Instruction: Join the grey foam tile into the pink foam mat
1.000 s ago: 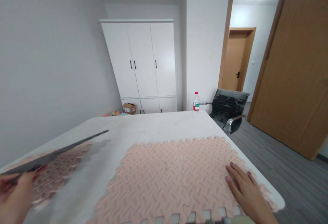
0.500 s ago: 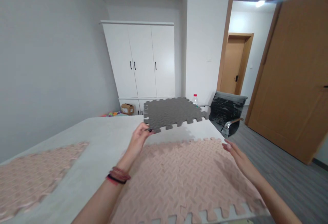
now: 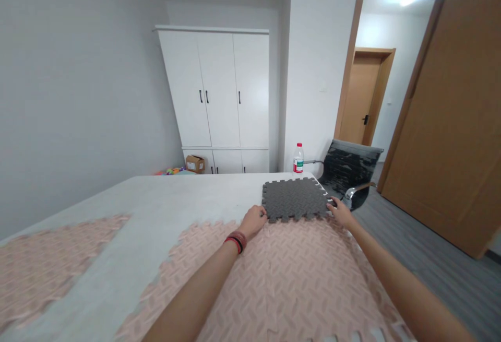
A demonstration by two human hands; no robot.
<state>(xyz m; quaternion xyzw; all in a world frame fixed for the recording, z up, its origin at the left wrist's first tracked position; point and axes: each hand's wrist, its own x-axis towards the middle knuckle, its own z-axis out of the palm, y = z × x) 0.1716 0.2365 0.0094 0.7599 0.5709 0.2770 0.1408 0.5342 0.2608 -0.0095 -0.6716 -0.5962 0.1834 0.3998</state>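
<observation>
A dark grey foam mat tile (image 3: 295,199) with toothed edges lies low over the far right of the white table. Its near edge meets the far edge of the joined pink foam mat tiles (image 3: 289,274); whether the teeth interlock I cannot tell. My left hand (image 3: 254,219) grips the grey tile's near left corner, fingers curled at the edge. At the near right corner, my right hand (image 3: 340,212) holds the tile between thumb and fingers. Red and dark bands circle my left wrist.
Another pink foam tile (image 3: 58,263) lies on the left of the white table (image 3: 188,196). A bottle with a red cap (image 3: 298,159) stands at the far edge. A black chair (image 3: 346,172) is beyond the table's right side.
The grey tile has come down from above the table and shifted right, to the pink tiles' far edge. My right hand has moved forward and taken hold of its right corner.
</observation>
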